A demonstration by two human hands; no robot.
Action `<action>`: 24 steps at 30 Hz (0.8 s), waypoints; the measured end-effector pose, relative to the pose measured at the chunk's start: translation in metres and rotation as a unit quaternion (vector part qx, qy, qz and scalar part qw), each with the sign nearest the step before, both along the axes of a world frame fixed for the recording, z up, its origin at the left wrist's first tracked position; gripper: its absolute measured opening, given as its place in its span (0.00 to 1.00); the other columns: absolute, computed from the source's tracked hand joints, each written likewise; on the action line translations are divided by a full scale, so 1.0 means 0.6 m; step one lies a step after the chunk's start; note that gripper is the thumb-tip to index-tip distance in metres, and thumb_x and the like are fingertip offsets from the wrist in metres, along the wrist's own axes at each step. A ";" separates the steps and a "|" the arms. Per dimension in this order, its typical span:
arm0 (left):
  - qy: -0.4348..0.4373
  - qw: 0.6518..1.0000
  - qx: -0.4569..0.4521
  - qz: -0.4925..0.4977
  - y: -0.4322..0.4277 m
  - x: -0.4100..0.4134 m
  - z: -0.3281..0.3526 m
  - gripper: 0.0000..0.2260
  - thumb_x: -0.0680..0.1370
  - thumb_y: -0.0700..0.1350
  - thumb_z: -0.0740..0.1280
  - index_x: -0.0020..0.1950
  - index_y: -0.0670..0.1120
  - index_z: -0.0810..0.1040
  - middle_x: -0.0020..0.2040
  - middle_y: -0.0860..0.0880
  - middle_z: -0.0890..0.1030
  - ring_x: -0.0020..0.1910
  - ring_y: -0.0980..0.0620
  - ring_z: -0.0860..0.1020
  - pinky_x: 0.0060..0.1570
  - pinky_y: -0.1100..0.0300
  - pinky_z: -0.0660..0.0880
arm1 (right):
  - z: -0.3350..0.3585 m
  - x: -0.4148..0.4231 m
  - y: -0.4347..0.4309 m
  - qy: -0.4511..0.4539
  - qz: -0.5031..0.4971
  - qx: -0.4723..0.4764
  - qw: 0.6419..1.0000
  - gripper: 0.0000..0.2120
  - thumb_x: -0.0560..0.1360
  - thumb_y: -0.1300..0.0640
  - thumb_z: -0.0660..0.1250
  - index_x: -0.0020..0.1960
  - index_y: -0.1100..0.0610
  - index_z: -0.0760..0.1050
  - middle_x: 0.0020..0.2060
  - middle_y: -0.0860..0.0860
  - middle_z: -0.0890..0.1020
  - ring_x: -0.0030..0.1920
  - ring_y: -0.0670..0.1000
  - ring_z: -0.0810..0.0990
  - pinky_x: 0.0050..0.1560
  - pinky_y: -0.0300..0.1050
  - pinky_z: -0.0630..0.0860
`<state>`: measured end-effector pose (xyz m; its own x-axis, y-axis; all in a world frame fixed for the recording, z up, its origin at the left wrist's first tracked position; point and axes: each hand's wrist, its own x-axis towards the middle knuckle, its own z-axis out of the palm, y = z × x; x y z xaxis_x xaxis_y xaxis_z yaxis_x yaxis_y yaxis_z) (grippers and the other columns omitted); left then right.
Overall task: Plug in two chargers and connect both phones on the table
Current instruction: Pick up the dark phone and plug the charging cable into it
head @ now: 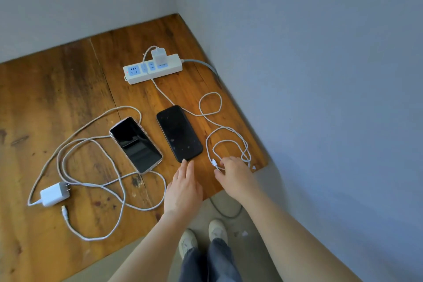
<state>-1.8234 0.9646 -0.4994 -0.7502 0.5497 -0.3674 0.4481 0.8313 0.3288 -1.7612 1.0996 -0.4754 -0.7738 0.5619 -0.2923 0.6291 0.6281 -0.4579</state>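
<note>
A white power strip lies at the back of the wooden table, with one white charger plugged into it. That charger's cable loops to the right and ends in a plug beside my right hand, whose fingers rest on the coils. A black phone lies face up; my left hand touches its near end with fingers apart. A second phone with a pale rim lies left of it. The second charger lies unplugged at the left, its cable tangled around it.
Grey walls close in the table at the back and on the right. The table's front edge runs diagonally past my hands. Below it are the floor, my two shoes and a dark cord.
</note>
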 end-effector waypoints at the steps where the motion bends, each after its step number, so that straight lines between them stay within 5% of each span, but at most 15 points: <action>1: 0.006 1.000 0.011 0.006 0.001 0.001 0.007 0.27 0.80 0.48 0.57 0.78 0.48 0.53 0.79 0.47 0.55 0.75 0.46 0.61 0.67 0.53 0.68 | 0.003 -0.001 -0.004 -0.001 0.009 -0.002 1.000 0.15 0.77 0.51 0.66 0.60 0.58 0.75 0.53 0.53 0.80 0.54 0.52 0.77 0.48 0.42 0.73; 3: -0.024 0.998 -0.016 0.062 0.043 0.016 -0.072 0.27 0.80 0.47 0.58 0.78 0.48 0.54 0.78 0.47 0.58 0.74 0.46 0.63 0.66 0.53 0.69 | -0.102 -0.001 0.031 -0.050 0.020 -0.049 0.997 0.17 0.76 0.52 0.66 0.62 0.58 0.74 0.56 0.53 0.79 0.56 0.52 0.77 0.52 0.43 0.75; 14: -0.027 0.973 0.059 0.223 0.079 -0.022 -0.053 0.31 0.79 0.51 0.61 0.77 0.46 0.51 0.71 0.41 0.64 0.67 0.43 0.67 0.53 0.53 0.75 | -0.109 0.017 0.023 -0.037 0.007 -0.058 0.998 0.10 0.77 0.52 0.66 0.55 0.55 0.76 0.49 0.51 0.81 0.48 0.50 0.80 0.45 0.39 0.74; 24: -0.080 0.936 0.018 0.342 0.128 -0.080 -0.052 0.47 0.72 0.51 0.74 0.78 0.48 0.44 0.68 0.36 0.63 0.66 0.37 0.66 0.58 0.45 0.73 | -0.114 0.020 0.031 -0.028 -0.003 -0.077 0.997 0.09 0.79 0.53 0.62 0.56 0.56 0.76 0.50 0.51 0.81 0.48 0.49 0.80 0.46 0.38 0.75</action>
<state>-1.8714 1.0414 -0.5307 -0.8684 -0.0257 -0.4951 -0.2428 0.8927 0.3795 -1.7495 1.1181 -0.5438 -0.7507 0.5122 -0.4173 0.6598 0.5494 -0.5127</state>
